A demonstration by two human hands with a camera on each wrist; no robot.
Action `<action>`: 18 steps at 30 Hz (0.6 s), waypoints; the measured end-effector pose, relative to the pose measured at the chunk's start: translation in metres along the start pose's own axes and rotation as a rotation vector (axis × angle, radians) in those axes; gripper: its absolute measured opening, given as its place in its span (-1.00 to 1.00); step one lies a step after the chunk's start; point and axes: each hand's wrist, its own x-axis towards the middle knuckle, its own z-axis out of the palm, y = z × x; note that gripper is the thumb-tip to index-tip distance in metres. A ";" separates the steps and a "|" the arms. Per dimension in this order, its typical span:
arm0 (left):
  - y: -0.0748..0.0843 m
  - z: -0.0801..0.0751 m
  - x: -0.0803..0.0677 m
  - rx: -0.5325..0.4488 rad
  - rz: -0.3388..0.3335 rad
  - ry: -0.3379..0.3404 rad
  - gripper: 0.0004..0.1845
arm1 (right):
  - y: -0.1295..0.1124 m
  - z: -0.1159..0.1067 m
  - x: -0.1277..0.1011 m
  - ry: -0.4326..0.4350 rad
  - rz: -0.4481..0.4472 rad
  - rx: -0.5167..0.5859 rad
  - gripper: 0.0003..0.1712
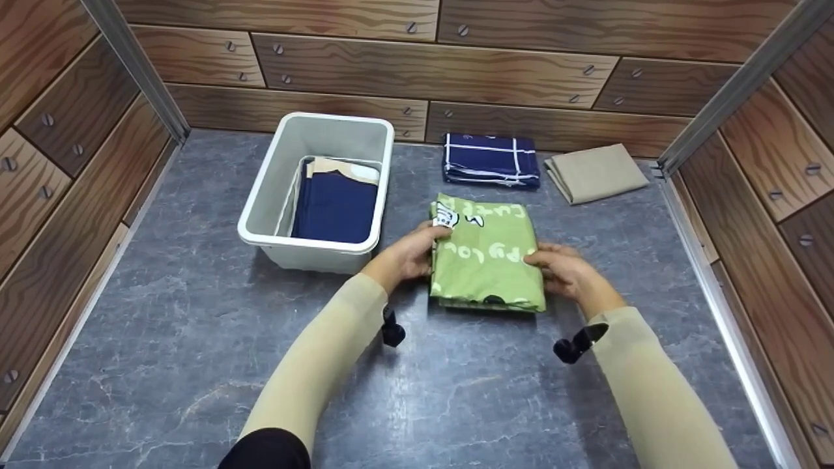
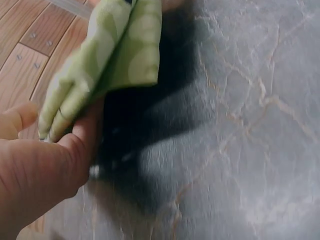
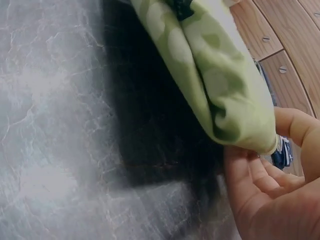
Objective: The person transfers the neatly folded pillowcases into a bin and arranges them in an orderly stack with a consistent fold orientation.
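Note:
Both hands hold a folded green cloth (image 1: 485, 260) with white lettering and a cartoon print, lifted a little above the dark floor. My left hand (image 1: 415, 252) grips its left edge, thumb on top and fingers underneath. On the opposite edge, the right hand (image 1: 565, 268) pinches it the same way. The left wrist view shows the cloth's folded layers (image 2: 130, 55) over a dark shadow. In the right wrist view, the rounded fold (image 3: 235, 115) sits between thumb and fingers.
A white plastic bin (image 1: 316, 257) stands to the left, with a folded navy and beige cloth (image 1: 339, 205) inside. Behind the green cloth lie a folded navy cloth with white stripes (image 1: 490, 161) and a folded beige cloth (image 1: 597, 174). Wood-patterned walls (image 1: 430, 68) enclose three sides.

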 end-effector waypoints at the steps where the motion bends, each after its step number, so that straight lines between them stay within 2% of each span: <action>1: 0.000 -0.002 0.000 0.006 -0.004 -0.006 -0.45 | 0.000 0.000 0.000 0.014 0.000 -0.013 -0.09; 5: 0.002 -0.007 0.000 0.003 -0.015 -0.048 -0.31 | 0.000 -0.001 0.000 0.038 -0.006 -0.063 -0.13; 12: 0.004 -0.009 -0.002 -0.014 -0.036 -0.090 -0.18 | 0.000 -0.006 0.002 0.015 -0.001 -0.102 -0.14; 18: 0.005 -0.008 -0.004 -0.007 -0.037 -0.119 -0.12 | 0.004 -0.012 0.003 -0.021 0.005 -0.033 -0.16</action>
